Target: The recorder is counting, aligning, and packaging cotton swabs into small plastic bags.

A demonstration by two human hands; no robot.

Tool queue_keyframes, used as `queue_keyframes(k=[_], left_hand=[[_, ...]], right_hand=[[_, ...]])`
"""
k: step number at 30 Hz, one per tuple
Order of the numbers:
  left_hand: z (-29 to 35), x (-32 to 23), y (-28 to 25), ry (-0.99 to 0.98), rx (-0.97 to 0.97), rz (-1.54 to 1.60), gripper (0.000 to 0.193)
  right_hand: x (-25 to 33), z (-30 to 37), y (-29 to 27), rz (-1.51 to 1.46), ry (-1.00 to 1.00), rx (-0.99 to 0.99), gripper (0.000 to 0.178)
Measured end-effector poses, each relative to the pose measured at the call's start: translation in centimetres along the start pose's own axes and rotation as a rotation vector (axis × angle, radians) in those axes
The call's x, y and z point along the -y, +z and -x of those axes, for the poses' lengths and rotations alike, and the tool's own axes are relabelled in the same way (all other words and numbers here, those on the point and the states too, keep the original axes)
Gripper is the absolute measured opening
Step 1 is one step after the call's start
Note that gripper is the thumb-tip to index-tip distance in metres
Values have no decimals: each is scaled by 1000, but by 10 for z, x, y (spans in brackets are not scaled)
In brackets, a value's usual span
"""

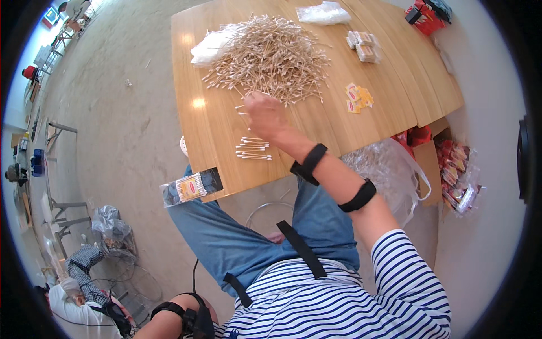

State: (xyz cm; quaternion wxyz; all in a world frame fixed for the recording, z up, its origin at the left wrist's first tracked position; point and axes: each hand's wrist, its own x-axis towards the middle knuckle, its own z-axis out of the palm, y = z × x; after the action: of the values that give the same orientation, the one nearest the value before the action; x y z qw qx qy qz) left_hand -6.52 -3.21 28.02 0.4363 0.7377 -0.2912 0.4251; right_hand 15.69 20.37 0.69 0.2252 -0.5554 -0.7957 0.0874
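Observation:
My right hand (264, 116) is at the near edge of a big heap of cotton swabs (271, 56) on the wooden table. Its fingers are curled closed around cotton swabs, with white tips poking out on the left side; the fingertips are partly hidden. Just nearer to me lies a small row of cotton swabs (253, 149), set roughly side by side. A clear bag holding packed swabs and a yellow-and-red card (193, 185) rests at the table's near left corner. Only my left forearm (169, 322), with a black strap, shows at the lower edge; my left hand is out of view.
Clear plastic bags (212, 48) lie left of the heap, others (323, 13) behind it. Yellow cards (358, 98) and small bundled packs (364, 46) are to the right. A large clear bag (379, 169) and a cardboard box (430, 175) stand beside the table. Another person (82, 299) is at lower left.

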Motion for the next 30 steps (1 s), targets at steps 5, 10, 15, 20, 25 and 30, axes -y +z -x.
queue_keyframes(k=[5, 10, 15, 20, 25, 30], left_hand=[[-3, 5, 3, -78, -69, 40, 17], [-5, 5, -1, -116, -66, 55, 17], [-8, 7, -5, -152, -66, 76, 18], [-8, 1, -11, -182, -65, 89, 18], [-8, 13, -18, -214, -70, 109, 19], [15, 32, -30, -167, -116, 135, 26]], right_hand=[[-30, 42, 6, -33, 93, -7, 10], [-15, 53, 3, -78, 87, 87, 7], [-30, 31, 0, -57, 100, -74, 7], [-41, 19, 7, 131, 5, -136, 3], [-33, 25, 1, 176, -42, -113, 2], [-23, 49, 1, -18, 57, 33, 2]])
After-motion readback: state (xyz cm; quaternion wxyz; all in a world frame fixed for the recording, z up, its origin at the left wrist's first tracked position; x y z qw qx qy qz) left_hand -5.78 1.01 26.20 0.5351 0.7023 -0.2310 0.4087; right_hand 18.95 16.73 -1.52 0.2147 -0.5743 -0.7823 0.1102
